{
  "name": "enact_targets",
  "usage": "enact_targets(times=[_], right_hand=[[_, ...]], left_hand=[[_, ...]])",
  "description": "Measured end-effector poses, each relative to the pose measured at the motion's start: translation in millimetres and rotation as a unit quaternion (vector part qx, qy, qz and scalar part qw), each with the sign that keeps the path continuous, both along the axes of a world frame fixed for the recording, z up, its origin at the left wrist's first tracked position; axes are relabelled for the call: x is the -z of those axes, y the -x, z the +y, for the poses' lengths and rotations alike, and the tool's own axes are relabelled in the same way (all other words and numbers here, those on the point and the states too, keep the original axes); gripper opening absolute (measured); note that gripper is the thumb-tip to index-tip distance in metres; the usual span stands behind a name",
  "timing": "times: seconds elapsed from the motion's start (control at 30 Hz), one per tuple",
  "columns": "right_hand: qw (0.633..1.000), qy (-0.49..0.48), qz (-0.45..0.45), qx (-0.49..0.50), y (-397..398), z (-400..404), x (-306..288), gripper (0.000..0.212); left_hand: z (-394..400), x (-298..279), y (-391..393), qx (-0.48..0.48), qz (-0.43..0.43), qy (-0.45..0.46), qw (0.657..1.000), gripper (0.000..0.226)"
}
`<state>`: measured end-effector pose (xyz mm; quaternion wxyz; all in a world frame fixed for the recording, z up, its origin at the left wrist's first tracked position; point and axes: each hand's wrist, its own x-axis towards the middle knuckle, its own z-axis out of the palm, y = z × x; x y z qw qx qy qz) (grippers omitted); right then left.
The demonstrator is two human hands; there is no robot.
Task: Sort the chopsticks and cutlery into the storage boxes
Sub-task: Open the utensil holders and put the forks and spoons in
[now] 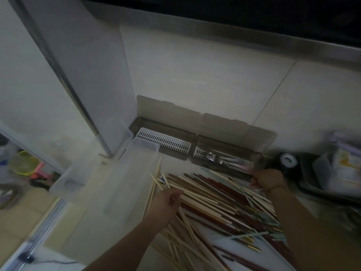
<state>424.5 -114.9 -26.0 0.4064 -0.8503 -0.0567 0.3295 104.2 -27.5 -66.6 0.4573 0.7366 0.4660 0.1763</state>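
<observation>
Most chopsticks (220, 202) unsorted on counter. Right box (224, 157) holds cutlery; left box (163, 140) bare. Left hand (166, 200) pinches pale sticks; right hand (268, 179) grips box rim.

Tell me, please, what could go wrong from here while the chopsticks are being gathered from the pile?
1. The left hand grips several pale chopsticks out of a tangled, mixed pile of chopsticks; lifting them may drag dark ones along or scatter others.
2. The left storage box is still empty, while the right storage box already holds metal cutlery, so chopsticks could land in the wrong one.
3. The right hand holds the pile close to that box's front edge and could nudge it.
</observation>
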Motion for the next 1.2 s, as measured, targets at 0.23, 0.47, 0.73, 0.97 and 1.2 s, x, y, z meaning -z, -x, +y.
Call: enact_targets(times=[0.23,0.47,0.73,0.97,1.2], right_hand=[[0.981,-0.007,-0.189,-0.051,27,-18,3,0.024],[0.895,0.008,-0.253,-0.368,144,-62,13,0.01],[0.783,0.037,-0.395,-0.479,211,-58,46,0.042],[0.734,0.054,-0.488,-0.47,216,-80,65,0.034],[0.828,0.06,-0.46,-0.315,182,-79,50,0.03]], left_hand=[[5,11,5,0.065,0.02,-0.054,0.996,0.022],[13,10,16,0.139,0.019,-0.083,0.987,0.029],[3,14,15,0.193,0.039,-0.099,0.975,0.029],[-1,23,29,0.276,0.029,-0.269,0.922,0.034],[-5,21,-1,0.316,0.117,-0.296,0.894,0.047]])
